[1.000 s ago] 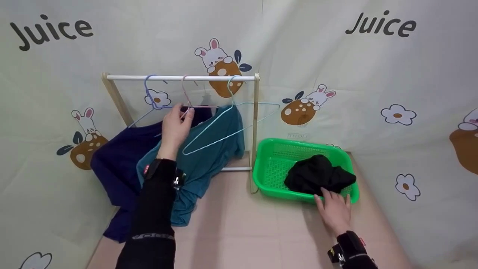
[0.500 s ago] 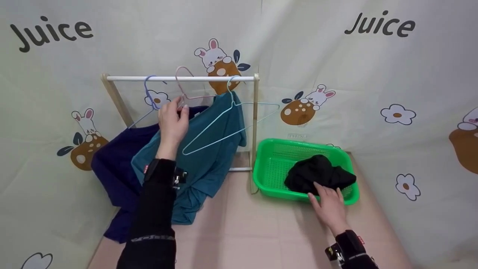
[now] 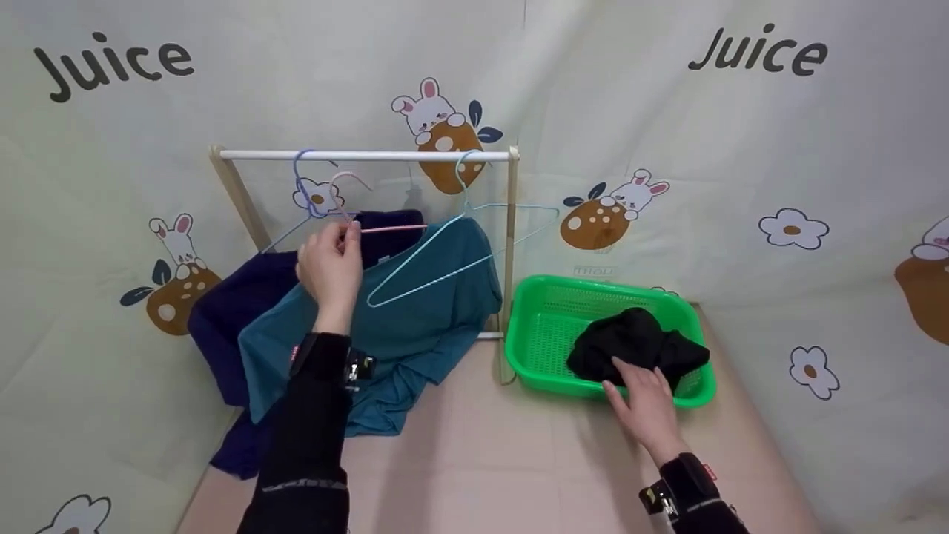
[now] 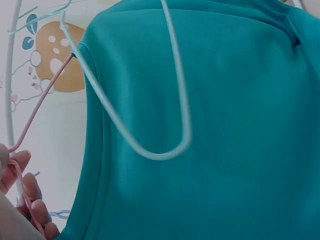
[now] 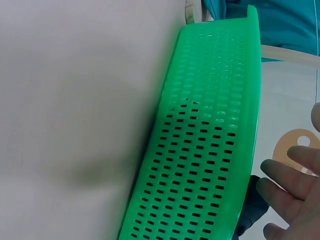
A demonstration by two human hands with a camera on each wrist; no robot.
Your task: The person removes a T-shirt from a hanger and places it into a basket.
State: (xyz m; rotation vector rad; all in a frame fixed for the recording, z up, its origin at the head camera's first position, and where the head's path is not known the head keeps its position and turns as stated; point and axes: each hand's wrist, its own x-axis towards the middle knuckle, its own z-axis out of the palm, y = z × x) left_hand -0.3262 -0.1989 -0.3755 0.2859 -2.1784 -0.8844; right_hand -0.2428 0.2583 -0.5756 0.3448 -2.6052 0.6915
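Note:
My left hand [image 3: 330, 271] grips the pink hanger [image 3: 393, 228] just under its hook, thumb and fingers curled round the wire. From this hanger hangs a teal shirt [image 3: 445, 326]; its hook stands below the rail, apart from it. In the left wrist view the pink wire [image 4: 42, 102] runs into the shirt's neck opening. My right hand [image 3: 646, 411] hovers at the near rim of a green basket [image 3: 523, 360], fingers loosely extended by the bunched black cloth [image 3: 626, 337]. Whether the fingertips touch the cloth I cannot tell.
A wooden-ended rack with a white rail [image 3: 400, 156] stands at the back. A navy shirt [image 3: 215, 326] hangs from a blue-purple hanger [image 3: 300, 185] on its left. A bare light-blue hanger [image 3: 415, 259] hangs on the right, in front of the teal shirt.
The pink hanger's hook rose above the rail, then came off it, lower and to the left, carrying the teal shirt. My right hand shifted slightly left along the basket.

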